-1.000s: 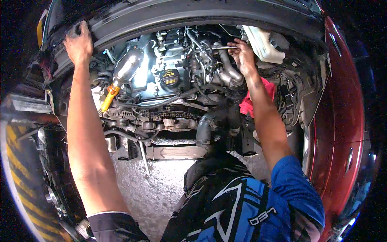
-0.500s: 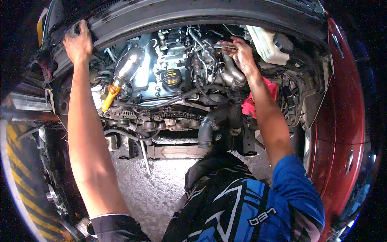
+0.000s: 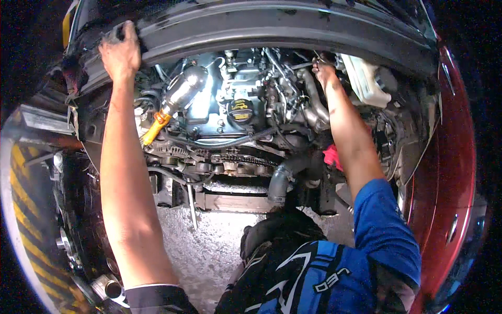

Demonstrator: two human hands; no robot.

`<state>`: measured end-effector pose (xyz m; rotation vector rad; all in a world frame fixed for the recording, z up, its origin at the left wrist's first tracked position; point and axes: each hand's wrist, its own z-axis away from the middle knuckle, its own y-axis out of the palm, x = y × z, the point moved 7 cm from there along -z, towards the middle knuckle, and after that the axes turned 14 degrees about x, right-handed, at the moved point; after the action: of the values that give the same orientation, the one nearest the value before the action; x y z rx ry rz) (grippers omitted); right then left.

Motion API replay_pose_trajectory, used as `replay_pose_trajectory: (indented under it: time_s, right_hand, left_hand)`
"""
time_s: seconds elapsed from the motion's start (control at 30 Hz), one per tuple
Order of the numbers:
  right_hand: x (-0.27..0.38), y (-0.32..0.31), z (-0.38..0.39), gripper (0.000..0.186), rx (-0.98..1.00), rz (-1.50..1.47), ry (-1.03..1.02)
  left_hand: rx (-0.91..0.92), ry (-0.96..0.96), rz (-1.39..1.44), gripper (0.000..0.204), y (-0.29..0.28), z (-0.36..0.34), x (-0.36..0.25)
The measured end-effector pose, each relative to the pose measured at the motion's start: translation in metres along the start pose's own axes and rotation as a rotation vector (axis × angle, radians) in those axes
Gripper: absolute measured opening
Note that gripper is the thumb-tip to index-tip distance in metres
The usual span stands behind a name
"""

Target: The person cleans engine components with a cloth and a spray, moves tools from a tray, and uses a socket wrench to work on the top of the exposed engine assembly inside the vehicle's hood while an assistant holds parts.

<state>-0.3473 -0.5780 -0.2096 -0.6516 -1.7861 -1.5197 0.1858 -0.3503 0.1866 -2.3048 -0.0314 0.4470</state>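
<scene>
Left hand (image 3: 121, 52) is up at the far edge of the engine bay, fingers curled over the dark panel (image 3: 272, 23) that runs across the top of the view, so it's clamped onto that edge with the arm stretched out nearly straight from the lower left. Right hand (image 3: 325, 70) is way over on the other side, reaching deep into the back of the bay next to the silver pipes (image 3: 314, 104) and just left of the white plastic reservoir (image 3: 368, 78). It looks closed around something small and thin back there, maybe a hose or a tool, but it's too dark and cramped to say what, so I honestly can't tell what it's gripping. The right forearm runs diagonally up from the blue sleeve (image 3: 387, 225), passing over a red rag (image 3: 332, 156) stuffed down beside the engine. Between the two hands sits the engine itself (image 3: 230, 120), with the black oil filler cap (image 3: 240, 110) roughly in the middle and a shiny metal work light (image 3: 183, 90) with an orange handle (image 3: 152, 130) resting on its left side, well under the left hand. The white reservoir's contents aren't visible from here. The dark rubber hose (image 3: 280, 180) curves down in front, with bare concrete floor (image 3: 209, 246) below.
</scene>
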Motion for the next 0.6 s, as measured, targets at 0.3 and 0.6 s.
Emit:
replay_pose_trajectory:
  time_s: [0.3,0.6]
  right_hand:
    - [0.034,0.032,0.06,0.011,-0.555,0.04,0.011]
    - [0.061,0.049,0.156,0.017,-0.386,0.05,-0.146]
  left_hand:
    - [-0.025,0.065,-0.085,0.054,0.003,0.001,-0.002]
    - [0.065,-0.127,0.062,0.063,0.001,0.011,-0.002]
